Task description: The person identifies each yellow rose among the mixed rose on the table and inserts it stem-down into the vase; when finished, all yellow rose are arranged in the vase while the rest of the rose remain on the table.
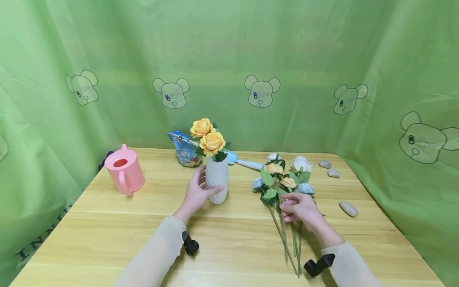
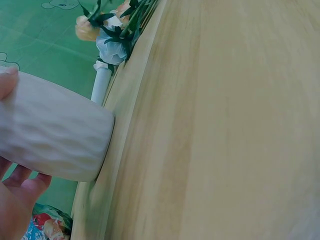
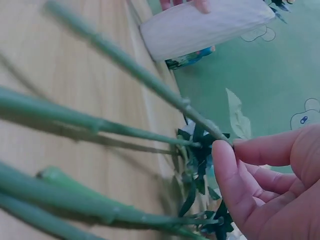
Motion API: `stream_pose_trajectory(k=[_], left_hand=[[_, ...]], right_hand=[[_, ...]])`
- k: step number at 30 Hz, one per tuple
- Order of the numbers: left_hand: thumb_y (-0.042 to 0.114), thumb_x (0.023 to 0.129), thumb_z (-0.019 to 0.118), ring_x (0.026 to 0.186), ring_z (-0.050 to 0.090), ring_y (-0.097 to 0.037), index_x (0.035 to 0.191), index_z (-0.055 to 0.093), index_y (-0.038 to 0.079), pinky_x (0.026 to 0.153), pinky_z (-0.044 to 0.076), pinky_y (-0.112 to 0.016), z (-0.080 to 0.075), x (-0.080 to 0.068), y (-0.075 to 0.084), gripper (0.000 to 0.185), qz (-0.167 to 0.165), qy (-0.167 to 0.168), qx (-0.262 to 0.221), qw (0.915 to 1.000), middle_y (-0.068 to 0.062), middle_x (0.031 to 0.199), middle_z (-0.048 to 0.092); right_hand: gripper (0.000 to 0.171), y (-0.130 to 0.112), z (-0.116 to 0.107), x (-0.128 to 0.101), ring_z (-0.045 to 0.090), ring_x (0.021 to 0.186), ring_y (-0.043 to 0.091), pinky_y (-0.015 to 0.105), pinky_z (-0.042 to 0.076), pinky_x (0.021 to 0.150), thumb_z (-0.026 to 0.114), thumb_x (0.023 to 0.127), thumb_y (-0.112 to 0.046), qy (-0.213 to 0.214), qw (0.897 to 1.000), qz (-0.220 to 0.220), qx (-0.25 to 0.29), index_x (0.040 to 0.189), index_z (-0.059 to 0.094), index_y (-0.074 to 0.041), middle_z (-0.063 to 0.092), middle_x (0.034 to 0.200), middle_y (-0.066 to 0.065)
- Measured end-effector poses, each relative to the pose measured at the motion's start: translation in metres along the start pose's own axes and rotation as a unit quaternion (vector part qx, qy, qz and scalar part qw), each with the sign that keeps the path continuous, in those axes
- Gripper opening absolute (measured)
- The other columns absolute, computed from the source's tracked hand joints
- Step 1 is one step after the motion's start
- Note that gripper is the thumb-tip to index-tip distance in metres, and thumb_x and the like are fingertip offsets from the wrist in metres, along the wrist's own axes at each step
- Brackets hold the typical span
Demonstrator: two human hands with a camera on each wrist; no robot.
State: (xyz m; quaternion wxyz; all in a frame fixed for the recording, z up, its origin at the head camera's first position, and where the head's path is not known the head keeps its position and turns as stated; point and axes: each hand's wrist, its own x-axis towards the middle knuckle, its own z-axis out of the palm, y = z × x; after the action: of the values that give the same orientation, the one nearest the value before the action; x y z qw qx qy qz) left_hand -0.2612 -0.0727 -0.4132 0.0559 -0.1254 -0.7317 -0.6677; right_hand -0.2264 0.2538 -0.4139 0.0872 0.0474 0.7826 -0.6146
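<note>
Staged tabletop set: green bear-print backdrop [image 1: 261, 59], wooden table [image 1: 233, 247].

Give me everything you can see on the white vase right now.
The white vase is a tall, textured cylinder, ceramic-looking, standing upright on the wooden table near its middle. It holds two yellow roses with dark green leaves. The left hand wraps round its lower body, thumb in front. A blue packet stands behind it.
</note>
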Motion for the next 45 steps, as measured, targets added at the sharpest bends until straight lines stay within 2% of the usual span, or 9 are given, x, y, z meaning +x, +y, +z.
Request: stream_pose_trajectory(k=[12,22,28,33,39,45], left_hand=[[0.011,0.073,0.080,0.119,0.046,-0.033,0.139,0.035,0.010,0.100,0.039,-0.044,0.001,-0.001,0.000,0.079,-0.004,-0.001,0.002,1.0000,-0.018,0.133,0.045],[0.010,0.074,0.079,0.118,0.046,-0.034,0.138,0.036,0.009,0.100,0.038,-0.044,0.001,0.001,0.001,0.077,0.009,-0.004,0.001,1.0000,-0.019,0.132,0.045],[0.009,0.073,0.080,0.118,0.046,-0.034,0.138,0.036,0.008,0.100,0.039,-0.044,0.000,0.001,0.000,0.078,0.010,-0.003,-0.004,0.9999,-0.019,0.132,0.045],[0.009,0.073,0.080,0.118,0.046,-0.034,0.138,0.036,0.009,0.100,0.038,-0.043,0.000,0.001,-0.002,0.078,0.006,-0.005,-0.008,0.9999,-0.018,0.132,0.045],[0.010,0.073,0.080,0.118,0.046,-0.033,0.138,0.036,0.009,0.100,0.038,-0.044,0.000,0.001,-0.002,0.078,0.002,-0.005,-0.004,1.0000,-0.018,0.132,0.045],[0.010,0.073,0.080,0.118,0.046,-0.033,0.138,0.036,0.008,0.100,0.039,-0.043,0.000,0.000,-0.002,0.078,0.003,-0.004,-0.003,1.0000,-0.018,0.132,0.046]], right_hand=[[0.049,-0.021,0.007,0.000,0.061,0.078,0.030,0.038,0.057,0.067,0.062,0.085,0.002,0.001,0.998,-0.060,0.011,0.129,0.041,0.011,0.054,0.099,0.017],[0.045,-0.059,0.021,0.004,0.062,0.077,0.026,0.037,0.057,0.068,0.060,0.086,0.003,0.017,0.990,-0.138,0.030,0.128,0.045,0.007,0.053,0.099,0.016],[0.044,-0.098,0.033,0.007,0.062,0.075,0.020,0.035,0.056,0.068,0.060,0.086,0.004,0.029,0.981,-0.187,0.048,0.128,0.045,0.006,0.055,0.098,0.015],[0.045,-0.130,0.042,0.016,0.063,0.073,0.018,0.034,0.056,0.067,0.062,0.085,0.004,0.057,0.969,-0.234,0.047,0.127,0.048,0.004,0.057,0.098,0.015],[0.043,-0.166,0.052,0.031,0.061,0.075,0.021,0.032,0.057,0.065,0.063,0.083,0.006,0.087,0.959,-0.252,0.094,0.124,0.052,0.000,0.057,0.096,0.012],[0.040,-0.202,0.061,0.045,0.059,0.076,0.020,0.030,0.056,0.065,0.061,0.084,0.006,0.127,0.938,-0.289,0.141,0.122,0.054,-0.003,0.056,0.098,0.013]])
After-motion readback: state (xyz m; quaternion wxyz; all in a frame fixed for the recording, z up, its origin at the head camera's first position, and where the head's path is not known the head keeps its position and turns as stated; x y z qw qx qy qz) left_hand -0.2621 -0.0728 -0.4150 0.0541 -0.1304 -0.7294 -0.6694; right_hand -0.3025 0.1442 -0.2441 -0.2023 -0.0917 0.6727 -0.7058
